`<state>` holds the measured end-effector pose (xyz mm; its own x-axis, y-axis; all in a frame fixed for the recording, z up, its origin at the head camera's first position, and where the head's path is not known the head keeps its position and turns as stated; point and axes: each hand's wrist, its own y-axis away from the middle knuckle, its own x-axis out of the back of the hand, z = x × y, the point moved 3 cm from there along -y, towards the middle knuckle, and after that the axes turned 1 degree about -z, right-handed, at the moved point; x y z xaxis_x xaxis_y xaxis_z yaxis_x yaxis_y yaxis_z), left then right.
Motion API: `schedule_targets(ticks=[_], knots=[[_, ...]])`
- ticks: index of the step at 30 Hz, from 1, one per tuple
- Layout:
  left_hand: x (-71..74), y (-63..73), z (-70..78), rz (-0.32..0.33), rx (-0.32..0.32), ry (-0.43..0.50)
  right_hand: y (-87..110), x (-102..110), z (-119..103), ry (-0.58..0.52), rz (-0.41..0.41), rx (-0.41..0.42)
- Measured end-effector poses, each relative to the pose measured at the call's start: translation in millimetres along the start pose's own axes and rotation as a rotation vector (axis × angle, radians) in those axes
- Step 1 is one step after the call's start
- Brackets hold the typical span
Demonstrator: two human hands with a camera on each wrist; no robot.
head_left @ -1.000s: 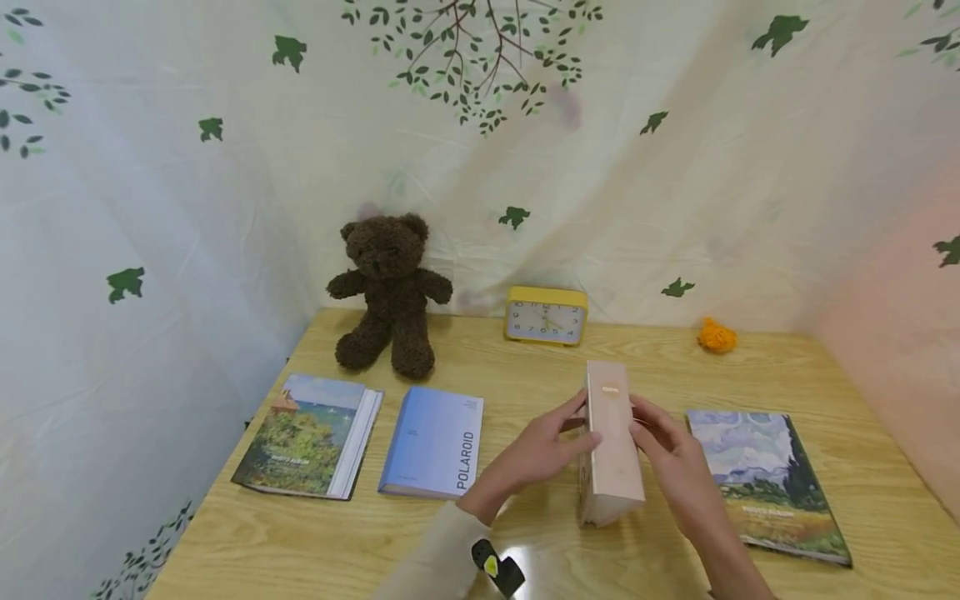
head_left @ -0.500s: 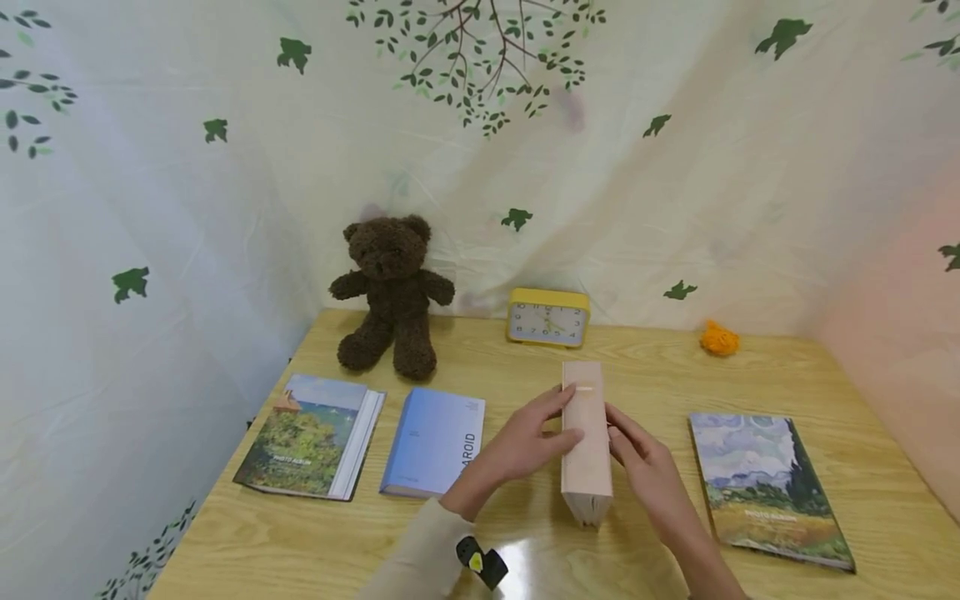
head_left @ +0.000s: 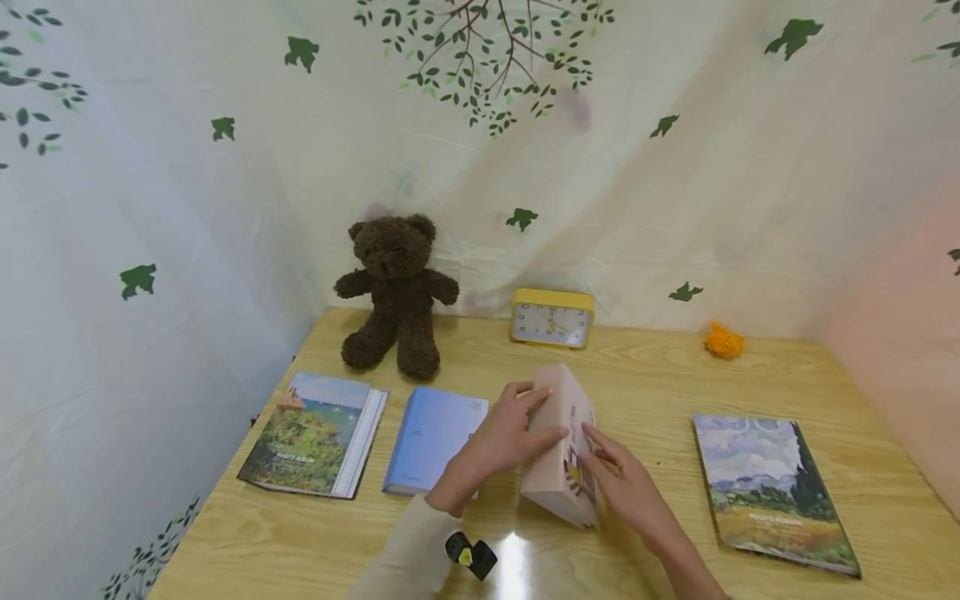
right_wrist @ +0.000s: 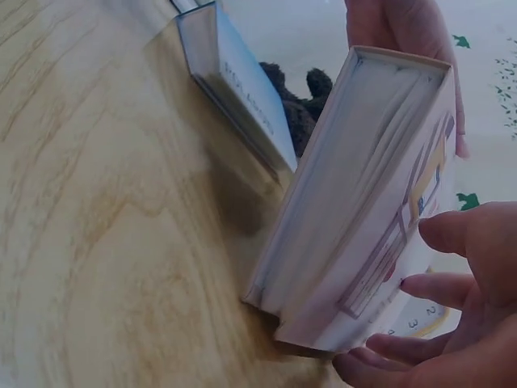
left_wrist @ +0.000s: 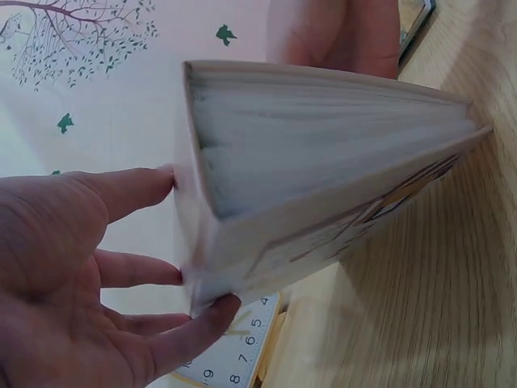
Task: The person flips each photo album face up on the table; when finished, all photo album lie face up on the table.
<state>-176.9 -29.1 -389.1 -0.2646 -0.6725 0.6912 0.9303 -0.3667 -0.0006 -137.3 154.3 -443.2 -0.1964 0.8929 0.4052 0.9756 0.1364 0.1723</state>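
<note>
A thick pale pink photo album (head_left: 542, 481) stands on its long edge on the table, spine up and tilted to the left. My left hand (head_left: 497, 433) grips it by the spine; in the left wrist view one finger curls over the cover's edge. My right hand (head_left: 626, 486) touches the printed front cover with its fingertips. In the right wrist view the fingers of that hand (right_wrist: 477, 299) lie spread along the cover, one near the lower edge. White page edges of the album (left_wrist: 323, 137) show between its covers.
Left of the album lie a blue POLAROID album (head_left: 427, 433) and a landscape-painted photo album (head_left: 307, 442). Another painted album (head_left: 772, 483) lies at the right. Along the back are a brown teddy bear (head_left: 393, 292), a yellow clock (head_left: 553, 318) and a small orange object (head_left: 724, 341).
The pink album has moved left and leaned over to the left, so its printed front cover now shows. Both hands have moved left with it, the right hand shifting onto the cover.
</note>
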Motion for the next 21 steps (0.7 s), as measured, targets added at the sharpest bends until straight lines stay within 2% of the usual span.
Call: schedule_targets(ticks=[3, 6, 14, 21], knots=[[-1.9, -0.1, -4.1, -0.008, 0.031, -0.030, -1.1, -1.5, 1.6, 0.051, 0.020, 0.009], [-6.1, 0.1, -8.7, -0.019, 0.057, -0.016, -2.8, -1.8, 2.4, 0.095, 0.028, -0.009], [-27.8, -0.7, -15.3, -0.026, 0.099, -0.015, -6.7, 2.6, 12.0, 0.216, 0.040, -0.070], [-44.9, -0.5, -23.2, -0.052, 0.165, 0.014, -9.8, 5.6, 21.8, 0.340, 0.044, -0.048]])
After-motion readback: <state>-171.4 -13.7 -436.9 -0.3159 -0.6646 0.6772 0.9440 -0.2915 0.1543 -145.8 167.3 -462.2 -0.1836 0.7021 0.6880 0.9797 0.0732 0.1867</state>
